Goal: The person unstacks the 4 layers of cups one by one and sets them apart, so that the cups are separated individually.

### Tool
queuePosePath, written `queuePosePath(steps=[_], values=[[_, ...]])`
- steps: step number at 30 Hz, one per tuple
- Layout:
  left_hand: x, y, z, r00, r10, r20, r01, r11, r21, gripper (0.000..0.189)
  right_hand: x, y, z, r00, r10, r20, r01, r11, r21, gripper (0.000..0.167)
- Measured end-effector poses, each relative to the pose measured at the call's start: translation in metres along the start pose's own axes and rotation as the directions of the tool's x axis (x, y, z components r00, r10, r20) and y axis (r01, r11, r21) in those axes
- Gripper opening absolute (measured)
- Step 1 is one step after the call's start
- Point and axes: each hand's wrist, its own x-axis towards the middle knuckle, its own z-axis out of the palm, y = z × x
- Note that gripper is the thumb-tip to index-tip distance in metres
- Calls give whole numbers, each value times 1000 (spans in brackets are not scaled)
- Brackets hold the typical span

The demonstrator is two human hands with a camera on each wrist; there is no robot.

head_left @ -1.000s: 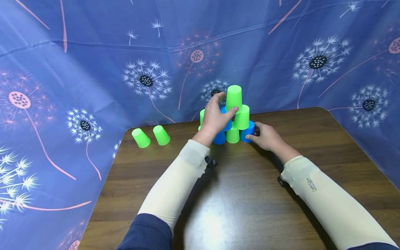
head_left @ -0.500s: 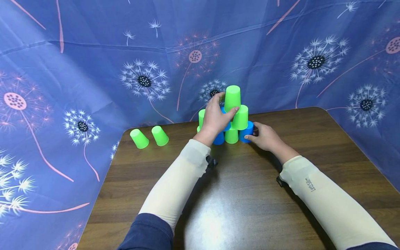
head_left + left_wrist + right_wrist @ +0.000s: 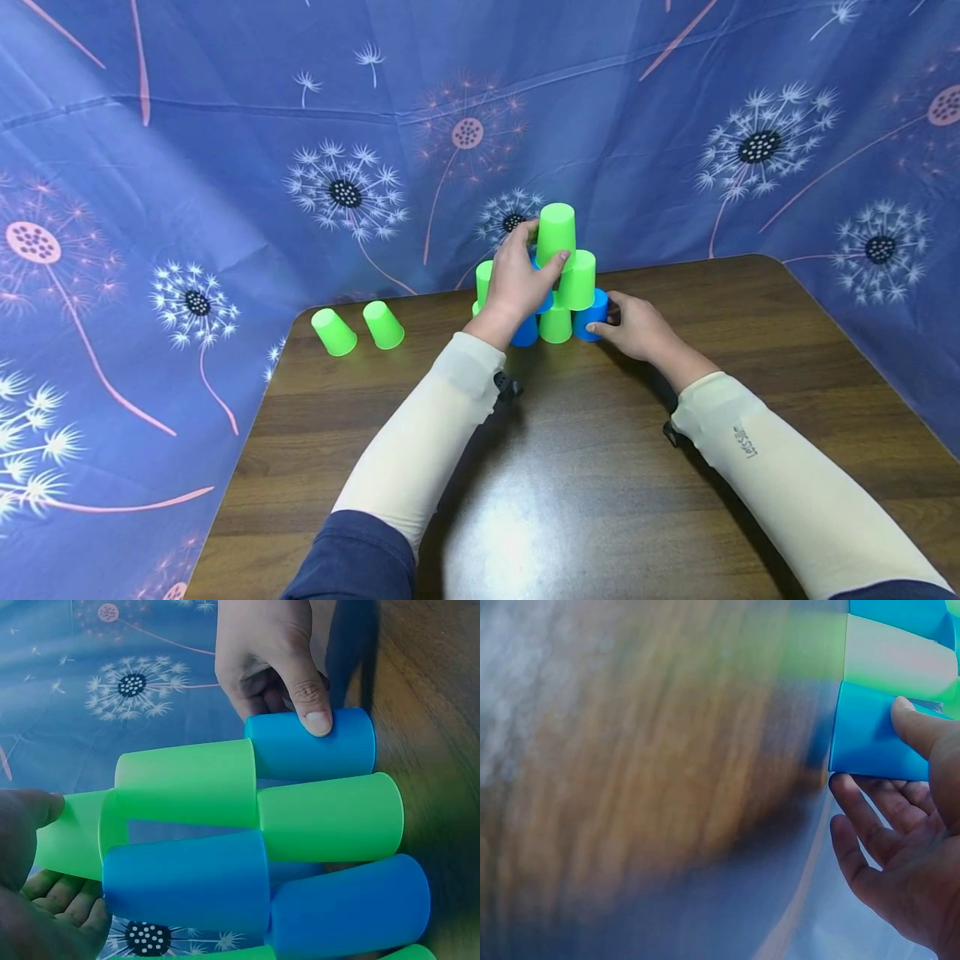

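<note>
Upside-down cups form a stacked pyramid near the table's back edge. At its top is a green cup [image 3: 557,227], which my left hand [image 3: 516,279] grips from the left, thumb in front and fingers round the far side. Beneath it are a green cup [image 3: 578,281] and a blue cup [image 3: 187,881], the latter mostly behind my left hand in the head view. The bottom row shows a green cup [image 3: 556,325] between two blue ones. My right hand [image 3: 641,329] holds the right-end blue cup [image 3: 590,317] between thumb and fingers. The pyramid's left end is partly hidden.
Two separate green cups, one farther left [image 3: 334,332] and one nearer the pyramid [image 3: 385,326], stand upside down at the table's back left. A blue dandelion-print cloth [image 3: 420,50] hangs behind the wooden table [image 3: 600,467].
</note>
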Motion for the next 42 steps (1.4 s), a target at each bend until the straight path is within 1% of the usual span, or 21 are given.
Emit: queuePosePath(steps=[3, 7, 12, 17, 19, 21, 25, 29, 33, 39, 42], values=[[-2, 1, -4, 1000, 15, -9, -15, 1000, 3, 66, 1, 0, 0, 1000, 4, 3, -4, 1000, -2, 76], [-5, 0, -13, 999, 39, -28, -40, 999, -20, 65, 1, 1, 0, 1000, 8, 6, -8, 1000, -2, 77], [-10, -4, -28, 998, 33, -57, -37, 997, -65, 63, 2, 2, 1, 1000, 1, -4, -1, 1000, -1, 76], [-15, -13, -47, 994, 17, -108, -28, 995, -100, 63, 2, 1, 1, 1000, 6, 1, -6, 1000, -1, 76], [-18, -19, -56, 992, 14, -126, -28, 993, -115, 63, 2, 1, 1, 1000, 10, 2, -10, 1000, 1, 75], [-21, -25, -65, 989, 23, -144, -42, 990, -131, 62, 2, 1, 1, 1000, 9, 3, -9, 1000, 1, 75], [-32, -39, -83, 983, 35, -179, -61, 988, -144, 59, 2, 2, 1, 1000, 11, 1, -11, 1000, 2, 75], [-44, -54, -98, 970, 33, -239, -68, 988, -137, 56, 2, 2, 0, 1000, 11, -3, -11, 1000, 2, 74], [-56, -70, -111, 959, 21, -282, -61, 989, -134, 54, 1, 0, 0, 1000, 10, -3, -10, 1000, -10, 76], [-72, -92, -128, 952, 1, -308, -34, 994, -103, 53, 1, 0, 0, 1000, -2, -2, 2, 1000, -21, 75], [-81, -102, -136, 948, -22, -318, -12, 995, -104, 51, 2, 0, 0, 1000, -5, 0, 5, 1000, -16, 76]])
